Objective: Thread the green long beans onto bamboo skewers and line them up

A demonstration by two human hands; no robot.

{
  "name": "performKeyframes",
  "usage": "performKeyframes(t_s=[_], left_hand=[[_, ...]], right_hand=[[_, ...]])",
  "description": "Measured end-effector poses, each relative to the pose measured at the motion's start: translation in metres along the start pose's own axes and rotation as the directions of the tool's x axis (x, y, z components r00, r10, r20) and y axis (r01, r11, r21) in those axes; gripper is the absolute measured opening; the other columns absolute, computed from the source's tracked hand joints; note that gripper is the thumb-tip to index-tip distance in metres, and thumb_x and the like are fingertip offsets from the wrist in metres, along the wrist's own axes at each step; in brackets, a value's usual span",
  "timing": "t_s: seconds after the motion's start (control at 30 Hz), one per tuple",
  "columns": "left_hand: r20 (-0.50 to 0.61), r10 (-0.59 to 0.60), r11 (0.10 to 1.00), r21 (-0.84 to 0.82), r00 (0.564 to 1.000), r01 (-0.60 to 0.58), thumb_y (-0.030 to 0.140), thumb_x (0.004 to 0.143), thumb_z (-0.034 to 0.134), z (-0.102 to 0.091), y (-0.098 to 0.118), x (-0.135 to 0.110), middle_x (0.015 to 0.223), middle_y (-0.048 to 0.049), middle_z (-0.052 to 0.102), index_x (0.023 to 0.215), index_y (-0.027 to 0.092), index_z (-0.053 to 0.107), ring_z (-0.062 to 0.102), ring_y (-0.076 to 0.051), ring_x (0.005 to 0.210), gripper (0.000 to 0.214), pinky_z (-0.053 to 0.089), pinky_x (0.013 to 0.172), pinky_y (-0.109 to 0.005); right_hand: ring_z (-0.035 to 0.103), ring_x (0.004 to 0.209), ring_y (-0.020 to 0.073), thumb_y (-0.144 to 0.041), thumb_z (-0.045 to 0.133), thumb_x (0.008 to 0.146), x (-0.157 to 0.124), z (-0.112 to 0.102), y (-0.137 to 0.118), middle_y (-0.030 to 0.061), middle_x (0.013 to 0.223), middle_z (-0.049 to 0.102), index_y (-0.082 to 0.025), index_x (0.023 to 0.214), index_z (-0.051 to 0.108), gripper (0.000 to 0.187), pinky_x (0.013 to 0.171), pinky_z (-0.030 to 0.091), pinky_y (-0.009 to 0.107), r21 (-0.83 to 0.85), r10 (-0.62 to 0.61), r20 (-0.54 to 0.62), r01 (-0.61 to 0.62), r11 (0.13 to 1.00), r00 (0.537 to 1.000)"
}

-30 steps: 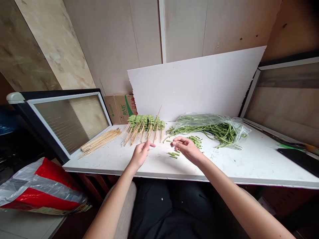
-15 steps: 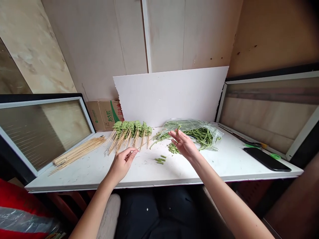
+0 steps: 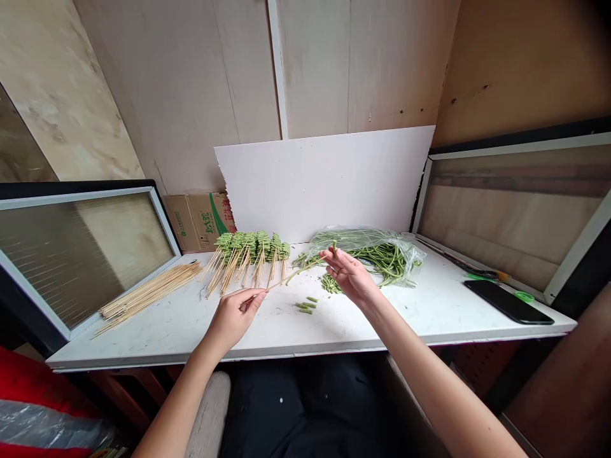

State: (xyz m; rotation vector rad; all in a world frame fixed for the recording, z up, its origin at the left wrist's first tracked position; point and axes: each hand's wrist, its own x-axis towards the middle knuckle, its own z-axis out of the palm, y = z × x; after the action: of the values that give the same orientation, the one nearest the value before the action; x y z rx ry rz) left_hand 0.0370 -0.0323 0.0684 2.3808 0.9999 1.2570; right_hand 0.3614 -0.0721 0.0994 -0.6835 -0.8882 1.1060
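My left hand (image 3: 240, 313) pinches a thin bamboo skewer (image 3: 281, 282) that slants up to the right over the table. Between the fingertips of my right hand (image 3: 351, 273) is a short piece of green bean (image 3: 335, 245), held upright. The skewer's far end points toward that hand, apart from the piece. Below and between the hands lie several cut bean pieces (image 3: 305, 306). Threaded bean skewers (image 3: 252, 245) rest in a row at the back left, sticks toward me. Behind my right hand, long green beans (image 3: 394, 259) spill from a clear plastic bag (image 3: 367, 235).
Bare skewers (image 3: 150, 296) are bundled on the left of the white table (image 3: 191, 334). Small bean scraps (image 3: 330, 284) lie beside my right hand. A black phone (image 3: 508, 302) and a green ring (image 3: 524, 296) sit at the right. A cardboard box (image 3: 193, 222) stands behind.
The skewer in my left hand has swung to point up and right, toward my right hand. My right hand has shifted slightly left, with the bean piece turned more upright.
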Motion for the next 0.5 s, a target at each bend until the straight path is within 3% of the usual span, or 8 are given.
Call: performKeyframes(t_s=[0.5], left_hand=[[-0.007,-0.025,0.999,0.020,1.000,0.025,0.046,0.104,0.063,0.0010,-0.0009,-0.0022,0.097,-0.0066,0.084,0.108,0.020,0.085,0.067,-0.016,0.068,0.035,0.053,0.065,-0.027]], right_hand=[[0.070,0.129,0.0311,-0.060,0.093,0.073,-0.0015,0.0045,0.0071,0.0104,0.118,0.083,-0.027,0.100,0.084,0.043,0.094,0.052,0.037,-0.087,-0.022,-0.022,0.020,0.996,1.000]])
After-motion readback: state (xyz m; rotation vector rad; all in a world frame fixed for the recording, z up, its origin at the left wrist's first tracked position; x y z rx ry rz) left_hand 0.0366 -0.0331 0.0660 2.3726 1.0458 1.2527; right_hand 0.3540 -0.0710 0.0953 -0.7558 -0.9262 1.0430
